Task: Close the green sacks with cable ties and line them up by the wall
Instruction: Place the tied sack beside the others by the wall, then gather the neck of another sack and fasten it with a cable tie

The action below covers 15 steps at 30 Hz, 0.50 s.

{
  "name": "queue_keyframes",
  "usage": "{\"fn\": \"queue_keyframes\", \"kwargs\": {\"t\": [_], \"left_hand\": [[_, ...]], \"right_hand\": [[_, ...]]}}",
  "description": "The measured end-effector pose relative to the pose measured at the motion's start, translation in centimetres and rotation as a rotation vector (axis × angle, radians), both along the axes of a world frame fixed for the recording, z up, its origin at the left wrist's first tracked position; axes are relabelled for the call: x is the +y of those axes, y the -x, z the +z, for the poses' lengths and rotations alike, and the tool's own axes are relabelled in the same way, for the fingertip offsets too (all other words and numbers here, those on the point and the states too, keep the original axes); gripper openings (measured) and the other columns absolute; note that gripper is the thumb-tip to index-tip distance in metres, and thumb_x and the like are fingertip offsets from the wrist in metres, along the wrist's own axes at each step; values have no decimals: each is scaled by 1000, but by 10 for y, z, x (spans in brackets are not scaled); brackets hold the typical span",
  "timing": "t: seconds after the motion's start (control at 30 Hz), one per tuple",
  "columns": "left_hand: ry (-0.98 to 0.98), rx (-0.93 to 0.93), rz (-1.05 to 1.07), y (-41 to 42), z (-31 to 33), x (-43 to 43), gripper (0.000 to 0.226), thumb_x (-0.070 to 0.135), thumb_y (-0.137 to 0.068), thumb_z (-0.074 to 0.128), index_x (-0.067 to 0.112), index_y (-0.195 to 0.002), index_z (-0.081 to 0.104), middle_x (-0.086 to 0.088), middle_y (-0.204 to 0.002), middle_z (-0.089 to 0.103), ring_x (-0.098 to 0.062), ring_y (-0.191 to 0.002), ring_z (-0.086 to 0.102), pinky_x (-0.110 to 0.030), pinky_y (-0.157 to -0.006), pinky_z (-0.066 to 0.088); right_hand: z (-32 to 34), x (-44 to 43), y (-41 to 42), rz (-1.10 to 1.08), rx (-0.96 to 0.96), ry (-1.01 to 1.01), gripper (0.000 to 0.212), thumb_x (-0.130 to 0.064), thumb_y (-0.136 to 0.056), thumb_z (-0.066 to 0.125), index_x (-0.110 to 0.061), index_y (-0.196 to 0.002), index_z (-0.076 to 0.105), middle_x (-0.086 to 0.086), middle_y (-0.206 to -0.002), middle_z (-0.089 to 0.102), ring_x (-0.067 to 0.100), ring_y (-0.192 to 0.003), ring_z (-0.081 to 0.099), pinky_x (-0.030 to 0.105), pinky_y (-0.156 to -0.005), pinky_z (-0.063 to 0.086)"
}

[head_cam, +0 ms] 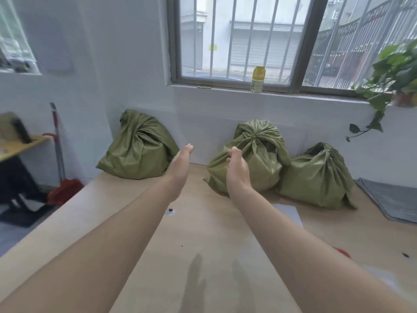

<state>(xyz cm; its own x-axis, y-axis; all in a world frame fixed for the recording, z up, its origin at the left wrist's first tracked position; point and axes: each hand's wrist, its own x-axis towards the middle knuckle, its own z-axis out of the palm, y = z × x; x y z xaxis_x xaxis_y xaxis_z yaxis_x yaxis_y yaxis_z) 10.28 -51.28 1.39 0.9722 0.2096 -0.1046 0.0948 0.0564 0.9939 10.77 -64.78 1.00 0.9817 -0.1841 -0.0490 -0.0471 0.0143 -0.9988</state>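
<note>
Sacks of green woven cloth, three in all, sit on a wooden platform (203, 240) with their backs to the white wall (203, 116) under the window. The left sack (137, 150) stands apart. The middle sack (259, 163) and the right sack (318, 177) lean against each other. All three have their mouths gathered into a neck, so the closing looks done and what remains, in my judgement, is evening out the row: the gap beside the left sack is the one uneven spot.

Both arms reach forward over the platform. The left hand (180, 163) is flat, fingers straight and together, with nothing in it, and it hovers over the gap. The right hand (235, 168) faces it palm to palm, fingers loosely bent and holding nothing, in front of the near flank of the middle sack. Held like this, the two hands seem set to take a sack by its sides or to nudge the middle one along.

Whether the right fingertips touch the cloth cannot be told. No cable tie can be made out at any neck; the pucker on the middle sack is too small to read, and the left sack's neck is turned toward the wall. A red object (341, 251) shows only a sliver behind the right forearm, and a grey sheet (392, 199) runs out of the picture on the right
</note>
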Motion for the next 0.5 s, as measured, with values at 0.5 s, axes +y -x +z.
{"fn": "queue_keyframes", "kwargs": {"t": [0.5], "left_hand": [[-65,-6,49,71,32,247,56,60,-99,41,35,-150,42,-1,-161,36,-25,-149,32,-50,-124,22]], "right_hand": [[25,252,47,142,-41,17,51,-51,-106,30,-24,-134,63,1,-132,60,23,-124,55,39,-102,43]]}}
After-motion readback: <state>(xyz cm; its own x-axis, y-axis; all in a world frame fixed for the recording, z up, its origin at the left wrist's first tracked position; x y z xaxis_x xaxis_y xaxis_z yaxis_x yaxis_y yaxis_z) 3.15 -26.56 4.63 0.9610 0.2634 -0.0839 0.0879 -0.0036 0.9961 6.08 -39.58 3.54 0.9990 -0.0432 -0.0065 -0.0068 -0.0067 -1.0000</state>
